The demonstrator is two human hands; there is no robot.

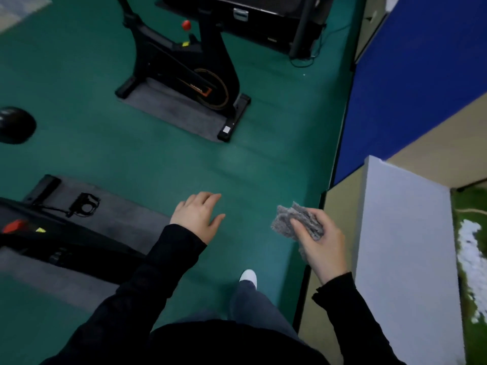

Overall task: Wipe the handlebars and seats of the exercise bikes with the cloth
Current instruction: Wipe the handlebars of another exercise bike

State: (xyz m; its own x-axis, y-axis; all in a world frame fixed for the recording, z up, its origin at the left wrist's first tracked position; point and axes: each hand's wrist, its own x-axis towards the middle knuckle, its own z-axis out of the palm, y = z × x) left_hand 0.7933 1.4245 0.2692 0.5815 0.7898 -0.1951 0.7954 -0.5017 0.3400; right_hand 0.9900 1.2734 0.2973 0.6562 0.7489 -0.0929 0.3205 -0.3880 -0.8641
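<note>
Dark sleeves reached up from the bottom edge, and between them a white shoe stood on the green floor. Just beyond, the right hand clutched the grey cloth, bunched into a wad under thumb and curled fingers, held in the air and touching no bike. The left hand hung beside it, palm down, fingers loose and slightly spread, holding nothing.

Wadded like that, the cloth would probably meet a bar or seat with only a small patch and leave strips unwiped. A white cabinet stood close on the right, where an elbow might catch it. On the left, the near bike lay low in view on a grey mat, with what looked like a strapped pedal sticking out; a foot could snag on it or on the mat's edge.

Well apart ahead, the far bike stood on a second mat, its handlebars and seat cut off by the top of the view. A dark round shape at the left edge may have been a seat; I could not tell.

Counted: two hands, one cloth, one shoe, two bikes, two mats.
</note>
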